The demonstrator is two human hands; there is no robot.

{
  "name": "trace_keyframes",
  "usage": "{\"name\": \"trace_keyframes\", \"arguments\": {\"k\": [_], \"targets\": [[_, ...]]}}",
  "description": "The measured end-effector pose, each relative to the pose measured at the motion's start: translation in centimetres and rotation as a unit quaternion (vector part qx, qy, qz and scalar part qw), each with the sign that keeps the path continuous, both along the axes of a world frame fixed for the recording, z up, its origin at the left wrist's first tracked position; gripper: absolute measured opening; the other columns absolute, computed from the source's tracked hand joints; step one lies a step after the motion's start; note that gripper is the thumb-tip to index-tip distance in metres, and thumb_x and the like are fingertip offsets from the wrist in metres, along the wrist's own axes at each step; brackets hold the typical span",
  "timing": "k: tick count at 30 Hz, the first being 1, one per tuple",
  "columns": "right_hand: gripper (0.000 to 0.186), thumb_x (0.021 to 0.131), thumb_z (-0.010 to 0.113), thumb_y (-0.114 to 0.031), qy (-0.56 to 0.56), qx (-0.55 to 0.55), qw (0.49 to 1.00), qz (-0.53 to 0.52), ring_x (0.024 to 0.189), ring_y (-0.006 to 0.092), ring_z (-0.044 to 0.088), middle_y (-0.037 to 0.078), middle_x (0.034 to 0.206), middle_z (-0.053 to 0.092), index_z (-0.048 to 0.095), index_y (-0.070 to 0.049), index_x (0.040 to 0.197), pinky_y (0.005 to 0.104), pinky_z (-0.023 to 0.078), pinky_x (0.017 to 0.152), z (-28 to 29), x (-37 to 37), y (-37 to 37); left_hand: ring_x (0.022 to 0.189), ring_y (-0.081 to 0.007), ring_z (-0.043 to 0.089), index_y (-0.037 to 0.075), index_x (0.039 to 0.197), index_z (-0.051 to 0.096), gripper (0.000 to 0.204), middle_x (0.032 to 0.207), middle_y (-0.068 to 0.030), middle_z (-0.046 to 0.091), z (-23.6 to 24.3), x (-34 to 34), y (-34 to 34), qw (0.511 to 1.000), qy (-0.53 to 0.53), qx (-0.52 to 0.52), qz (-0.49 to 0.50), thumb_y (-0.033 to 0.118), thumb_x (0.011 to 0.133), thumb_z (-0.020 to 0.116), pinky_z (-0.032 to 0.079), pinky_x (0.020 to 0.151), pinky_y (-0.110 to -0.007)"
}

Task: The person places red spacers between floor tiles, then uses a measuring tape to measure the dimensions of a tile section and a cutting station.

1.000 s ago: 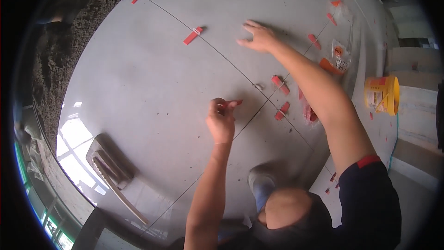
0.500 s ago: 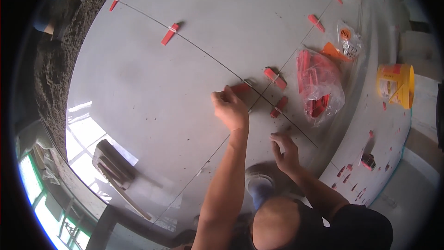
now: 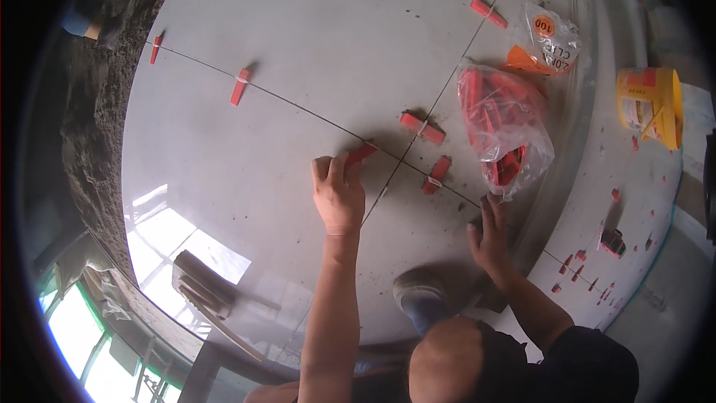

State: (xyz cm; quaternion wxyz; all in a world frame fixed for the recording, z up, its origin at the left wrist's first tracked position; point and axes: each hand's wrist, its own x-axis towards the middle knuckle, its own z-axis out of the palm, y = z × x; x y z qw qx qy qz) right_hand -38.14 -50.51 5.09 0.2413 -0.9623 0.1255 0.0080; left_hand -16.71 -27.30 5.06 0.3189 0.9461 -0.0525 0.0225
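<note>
My left hand (image 3: 339, 198) grips the near end of a red wedge (image 3: 362, 154), which sits at a tile joint just left of the crossing. Close by, another red wedge (image 3: 424, 127) and a third red wedge (image 3: 437, 175) stick through white clips in the joints. My right hand (image 3: 490, 236) is open, fingers stretched and thumb apart, with its fingertips at the lower end of a clear plastic bag (image 3: 533, 145) of red wedges. Whether those fingertips touch the bag or the tile I cannot tell.
A torn clear bag with orange print (image 3: 548, 41) lies beyond the wedges. Right of it stands a yellow bucket (image 3: 649, 108). Several more wedges line the far joints. At the left lies a grey trowel-like tool (image 3: 201, 283). My shoe (image 3: 418, 287) rests on the tiles.
The view has shifted. My right hand has moved forward and right to the bag of wedges, its fingers straighter. My left hand stays at the same red wedge.
</note>
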Motion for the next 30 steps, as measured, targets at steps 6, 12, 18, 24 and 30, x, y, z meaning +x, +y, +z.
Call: {"name": "trace_keyframes", "arguments": {"k": [6, 12, 18, 24, 30], "targets": [[0.054, 0.084, 0.057, -0.030, -0.011, -0.075, 0.996, 0.036, 0.120, 0.0366, 0.043, 0.019, 0.135, 0.043, 0.050, 0.003, 0.126, 0.0489, 0.033, 0.102, -0.4, 0.1, -0.2, 0.065, -0.0202, 0.055, 0.005, 0.083, 0.066, 0.012, 0.079, -0.0062, 0.054, 0.2, -1.3, -1.4, 0.993, 0.061, -0.044, 0.088, 0.011, 0.076, 0.073, 0.047, 0.058, -0.033], [0.054, 0.084, 0.057, -0.031, -0.010, -0.064, 0.997, 0.029, 0.120, 0.0368, 0.044, 0.019, 0.134, 0.044, 0.050, 0.003, 0.126, 0.0507, 0.032, 0.103, -0.1, 0.5, -0.3, 0.065, -0.0200, 0.053, 0.005, 0.080, 0.062, 0.015, 0.078, -0.0062, 0.053, -0.4, -1.2, -4.1, 0.994, 0.041, -0.047, 0.092, 0.013, 0.076, 0.074, 0.045, 0.055, -0.031], [0.055, 0.084, 0.057, -0.031, -0.022, -0.041, 0.999, -0.003, 0.120, 0.0380, 0.044, 0.020, 0.133, 0.045, 0.050, 0.002, 0.127, 0.0515, 0.031, 0.103, -0.6, 0.2, -0.4, 0.069, -0.0236, 0.055, 0.001, 0.087, 0.058, 0.022, 0.080, -0.0101, 0.054, 0.6, -0.8, -2.5, 0.993, 0.073, -0.050, 0.083, 0.018, 0.080, 0.072, 0.047, 0.061, -0.035], [0.060, 0.081, 0.058, -0.028, 0.011, 0.001, 1.000, 0.008, 0.124, 0.0376, 0.041, 0.018, 0.139, 0.039, 0.046, 0.002, 0.132, 0.0519, 0.028, 0.106, -0.1, 0.1, -0.5, 0.077, -0.0304, 0.061, -0.002, 0.104, 0.053, 0.066, 0.084, -0.0176, 0.062, 0.4, 0.3, -0.5, 0.904, 0.364, 0.223, 0.004, 0.060, 0.091, 0.038, 0.048, 0.070, -0.040], [0.056, 0.082, 0.055, -0.034, 0.016, -0.026, 0.999, -0.015, 0.116, 0.0348, 0.048, 0.015, 0.135, 0.044, 0.051, -0.001, 0.128, 0.0510, 0.033, 0.103, 0.1, -0.2, -1.0, 0.052, -0.0208, 0.058, -0.009, 0.085, 0.061, 0.103, 0.066, -0.0110, 0.058, 3.5, 4.3, -7.9, 0.796, 0.551, 0.163, 0.190, 0.088, 0.072, 0.029, 0.046, 0.055, -0.033]]}}
